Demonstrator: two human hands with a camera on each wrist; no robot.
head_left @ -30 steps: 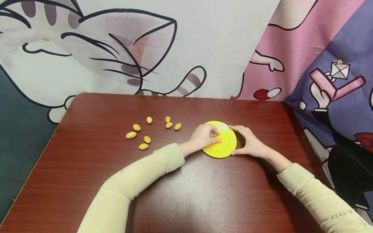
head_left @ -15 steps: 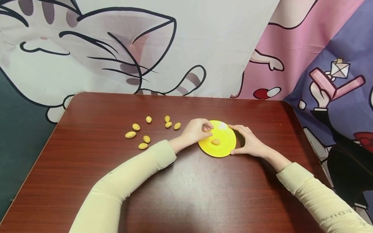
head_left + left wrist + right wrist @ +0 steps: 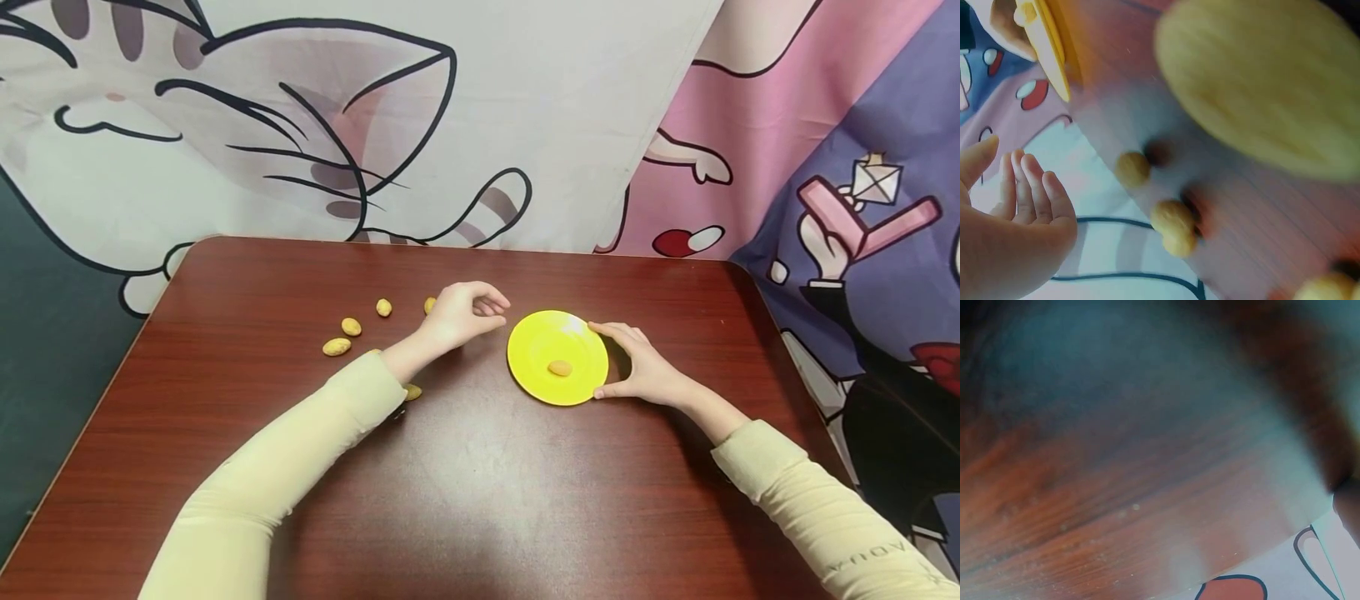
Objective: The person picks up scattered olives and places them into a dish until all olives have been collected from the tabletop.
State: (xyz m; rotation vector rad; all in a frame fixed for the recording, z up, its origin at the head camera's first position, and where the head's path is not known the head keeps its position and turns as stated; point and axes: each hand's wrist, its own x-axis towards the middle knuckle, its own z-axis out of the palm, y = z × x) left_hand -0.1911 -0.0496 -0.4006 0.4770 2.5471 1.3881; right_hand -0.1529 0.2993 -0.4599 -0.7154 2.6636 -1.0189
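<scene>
My left hand is over the table, left of the yellow plate, with relaxed, slightly bent fingers and nothing between them. One small yellow oval piece, like a little fruit or nut, lies on the plate. At the plate's right rim, my right hand holds the edge between thumb and fingers. Several similar pieces lie on the table to the left; my left hand and sleeve partly hide some. In the left wrist view, a large blurred yellow piece is close to the camera.
The brown wooden table has rounded far corners. Behind its far edge hangs a cloth printed with cartoon figures. The right wrist view shows mostly blurred tabletop.
My left hand has drawn back from above the plate, leftward toward the loose pieces, uncovering the yellow piece on the plate. My right hand has stayed at the rim.
</scene>
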